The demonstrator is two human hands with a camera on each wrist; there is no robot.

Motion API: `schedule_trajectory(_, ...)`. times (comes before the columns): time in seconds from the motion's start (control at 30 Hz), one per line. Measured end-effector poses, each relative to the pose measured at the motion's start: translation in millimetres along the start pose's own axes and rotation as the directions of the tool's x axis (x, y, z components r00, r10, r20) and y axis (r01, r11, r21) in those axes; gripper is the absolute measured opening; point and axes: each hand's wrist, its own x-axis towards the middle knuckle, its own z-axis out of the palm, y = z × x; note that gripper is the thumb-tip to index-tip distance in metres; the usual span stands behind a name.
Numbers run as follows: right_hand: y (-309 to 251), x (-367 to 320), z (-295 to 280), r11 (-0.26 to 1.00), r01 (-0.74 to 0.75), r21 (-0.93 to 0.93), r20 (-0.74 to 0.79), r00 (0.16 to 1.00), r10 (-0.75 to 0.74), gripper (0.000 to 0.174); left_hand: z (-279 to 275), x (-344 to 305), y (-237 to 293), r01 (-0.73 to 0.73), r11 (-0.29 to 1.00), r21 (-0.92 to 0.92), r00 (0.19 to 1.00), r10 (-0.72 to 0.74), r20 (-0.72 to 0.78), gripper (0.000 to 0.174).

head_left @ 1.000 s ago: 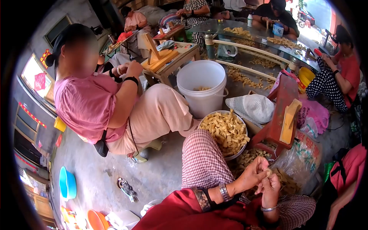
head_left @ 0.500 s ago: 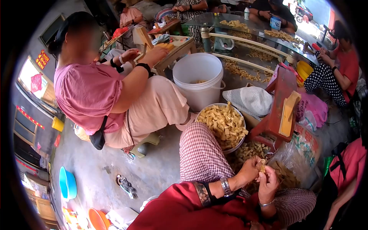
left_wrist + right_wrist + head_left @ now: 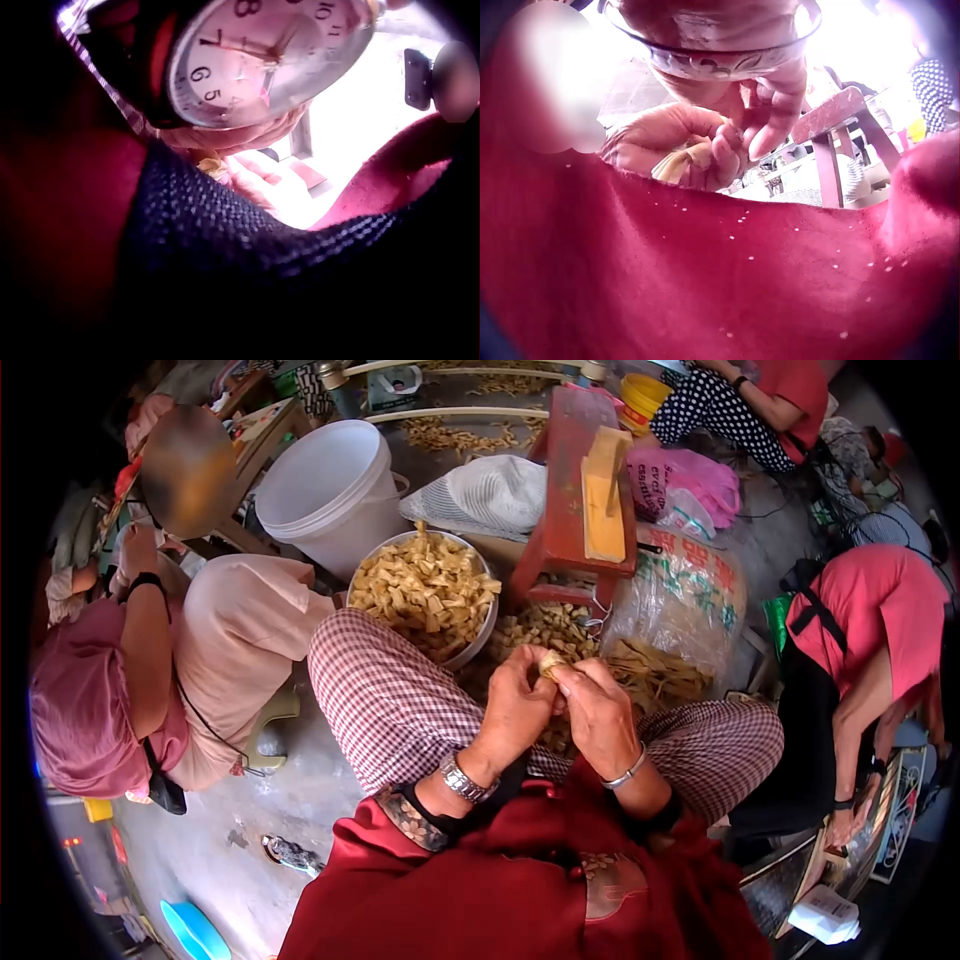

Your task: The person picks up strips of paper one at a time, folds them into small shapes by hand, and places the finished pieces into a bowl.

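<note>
In front of my lap, both hands meet at a small pale yellow strip (image 3: 551,663), which looks like folded tofu skin. My left hand (image 3: 518,700), with a watch on its wrist, pinches the strip from the left. From the right, my right hand (image 3: 600,710), with a bangle, pinches it between thumb and fingers. Part of the strip (image 3: 681,161) shows in the right wrist view in the left palm, its rest hidden by fingers. Beyond my knee stands a round basin (image 3: 490,622) heaped with knotted yellowish pieces (image 3: 420,585). More loose strips (image 3: 660,672) lie past my hands.
A white bucket (image 3: 330,490) stands behind the basin. A red bench (image 3: 565,490) carries a wooden block (image 3: 603,510). Clear plastic sacking (image 3: 680,600) lies beside it. People sit close on the left (image 3: 250,620) and bend over on the right (image 3: 870,620).
The head view has swung right and downward, bringing my hands nearer its middle. Both hands keep together at the strip, which now looks more bunched, with the fingers closer around it.
</note>
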Motion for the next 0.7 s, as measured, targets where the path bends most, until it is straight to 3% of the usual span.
schedule_trajectory(0.07, 18, -3, -4, 0.993, -0.025, 0.114, 0.062, 0.998, 0.018, 0.021, -4, -1, 0, 0.009, 0.999, 0.041, 0.999, -0.011, 0.042, 0.013)
schedule_trajectory(0.1, 20, -7, -4, 0.886, -0.302, 0.353, 0.127, 0.953, 0.274, 0.015, -4, -3, 4, 0.024, 0.997, 0.073, 0.997, -0.029, 0.067, 0.013)
schedule_trajectory(0.13, 26, -9, -3, 0.709, -0.465, 0.531, 0.217, 0.883, 0.417, 0.014, -2, -4, 12, 0.037, 0.994, 0.106, 0.994, -0.047, 0.094, 0.014)
schedule_trajectory(0.2, 30, -12, -1, 0.464, -0.502, 0.73, 0.255, 0.83, 0.496, 0.021, -1, -6, 17, 0.029, 0.992, 0.121, 0.989, -0.046, 0.139, 0.014)
schedule_trajectory(0.3, 26, -7, -10, 0.364, -0.569, 0.737, 0.362, 0.788, 0.499, 0.026, 1, -6, 18, -0.012, 0.997, 0.081, 0.981, -0.003, 0.192, 0.015)
schedule_trajectory(0.5, 32, -9, -9, 0.44, -0.595, 0.672, 0.39, 0.79, 0.473, 0.015, 3, -9, 20, 0.004, 0.994, 0.109, 0.976, -0.028, 0.216, 0.015)
schedule_trajectory(0.6, 28, -10, -3, 0.508, -0.528, 0.681, 0.317, 0.837, 0.445, 0.012, 2, -10, 24, 0.014, 0.988, 0.155, 0.977, -0.047, 0.207, 0.015)
schedule_trajectory(0.63, 24, -9, 0, 0.604, -0.513, 0.609, 0.256, 0.849, 0.463, 0.01, 3, -10, 26, 0.011, 0.985, 0.174, 0.983, -0.042, 0.176, 0.015)
schedule_trajectory(0.7, 19, -8, 2, 0.66, -0.475, 0.582, 0.184, 0.868, 0.462, 0.01, 4, -11, 27, 0.003, 0.977, 0.214, 0.993, -0.029, 0.117, 0.014)
